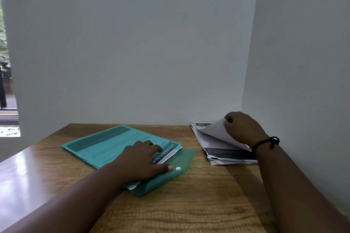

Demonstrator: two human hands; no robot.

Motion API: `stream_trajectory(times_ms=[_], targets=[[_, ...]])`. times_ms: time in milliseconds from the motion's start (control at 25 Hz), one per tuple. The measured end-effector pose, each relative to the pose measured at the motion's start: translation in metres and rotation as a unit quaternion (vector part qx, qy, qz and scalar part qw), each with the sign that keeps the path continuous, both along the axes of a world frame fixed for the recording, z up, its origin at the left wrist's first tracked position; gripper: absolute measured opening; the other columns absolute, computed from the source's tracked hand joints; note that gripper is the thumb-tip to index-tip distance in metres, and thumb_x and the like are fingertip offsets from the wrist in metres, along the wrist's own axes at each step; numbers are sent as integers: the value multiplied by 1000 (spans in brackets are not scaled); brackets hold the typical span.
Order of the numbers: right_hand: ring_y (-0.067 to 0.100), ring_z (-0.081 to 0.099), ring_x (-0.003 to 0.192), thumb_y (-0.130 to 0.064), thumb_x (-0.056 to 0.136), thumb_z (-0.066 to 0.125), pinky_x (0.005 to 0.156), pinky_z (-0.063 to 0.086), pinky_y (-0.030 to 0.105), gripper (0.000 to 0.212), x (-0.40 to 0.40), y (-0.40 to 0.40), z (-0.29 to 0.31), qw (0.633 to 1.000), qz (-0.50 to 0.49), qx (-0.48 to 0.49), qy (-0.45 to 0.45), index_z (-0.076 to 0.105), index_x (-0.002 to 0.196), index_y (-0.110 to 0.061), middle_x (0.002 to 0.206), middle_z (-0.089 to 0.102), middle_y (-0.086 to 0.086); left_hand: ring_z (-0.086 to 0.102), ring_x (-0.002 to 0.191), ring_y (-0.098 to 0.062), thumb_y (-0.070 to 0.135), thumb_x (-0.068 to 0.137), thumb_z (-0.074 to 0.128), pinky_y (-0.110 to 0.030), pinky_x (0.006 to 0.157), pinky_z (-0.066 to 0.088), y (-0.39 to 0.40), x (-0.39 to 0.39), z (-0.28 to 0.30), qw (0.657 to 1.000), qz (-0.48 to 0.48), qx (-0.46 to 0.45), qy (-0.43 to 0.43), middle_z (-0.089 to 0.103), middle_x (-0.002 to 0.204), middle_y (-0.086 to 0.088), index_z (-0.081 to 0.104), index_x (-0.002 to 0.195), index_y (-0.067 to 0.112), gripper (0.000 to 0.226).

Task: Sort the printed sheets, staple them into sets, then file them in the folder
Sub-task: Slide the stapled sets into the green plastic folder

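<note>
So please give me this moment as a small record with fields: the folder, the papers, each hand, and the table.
folder: teal folder lies flat on the table, its flap open toward the right
filed sheets: printed sheets stick out of the folder's open end
loose pile: paper pile lies near the right wall, apart from the folder
left hand: left hand rests on the folder and the filed sheets, fingers spread
right hand: right hand pinches and lifts the top sheet of the pile
table: wooden table
stapler: not visible
</note>
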State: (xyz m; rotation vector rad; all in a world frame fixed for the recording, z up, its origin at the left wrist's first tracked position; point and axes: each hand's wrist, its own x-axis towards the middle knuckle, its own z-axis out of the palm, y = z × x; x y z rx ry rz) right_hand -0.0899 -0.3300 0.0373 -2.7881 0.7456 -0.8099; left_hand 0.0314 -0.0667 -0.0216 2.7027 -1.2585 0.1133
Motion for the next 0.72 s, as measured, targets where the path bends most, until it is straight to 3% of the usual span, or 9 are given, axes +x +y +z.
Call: stream_trajectory(times_ms=[80,160,320,400,520,600,720], targets=[[23,55,90,-22,94,46,70,35,27,13,-1,2,3,997,10,12,-70,56,86,-22,90,58,-2,44,118,-10,93,54,23,-31,97,39,0,-1,1,999,-25,-18,8,49,131,12,45,136,38,101],[24,59,92,-24,96,46,69,35,28,14,3,12,2,995,55,12,-85,57,88,-23,88,60,-3,46,114,-7,83,72,41,-30,98,41,-2,-2,0,998,-48,-44,26,52,127,13,49,133,37,77],[26,61,92,-23,94,43,73,44,31,24,9,47,5,986,51,-80,-138,62,107,-23,102,68,0,53,105,-3,60,87,55,-28,96,46,-5,-1,-4,989,-59,-116,69,58,116,14,58,124,35,45],[24,61,93,-24,91,46,75,46,30,25,8,58,4,995,53,-81,-1,65,108,-26,105,67,-1,55,102,-2,57,88,56,-27,94,47,-5,1,-6,986,-55,-134,83,60,112,15,61,119,34,39],[15,58,60,-25,82,64,57,46,25,19,2,72,-1,950,55,-6,307,71,96,-15,86,65,0,55,100,-1,55,87,58,-29,94,48,-4,5,-8,984,-53,-144,95,61,109,15,63,114,34,34],[8,53,50,-48,75,74,51,41,21,31,-3,75,2,935,55,35,349,70,80,-17,72,65,-6,55,100,0,56,87,59,-28,94,48,-4,6,-9,984,-55,-140,97,60,108,16,63,114,35,34],[9,54,60,-75,69,61,56,39,23,55,1,74,3,954,63,31,292,66,73,-20,62,56,-9,55,98,1,58,86,59,-28,92,48,-4,6,-9,984,-59,-137,97,59,106,18,63,111,37,34]])
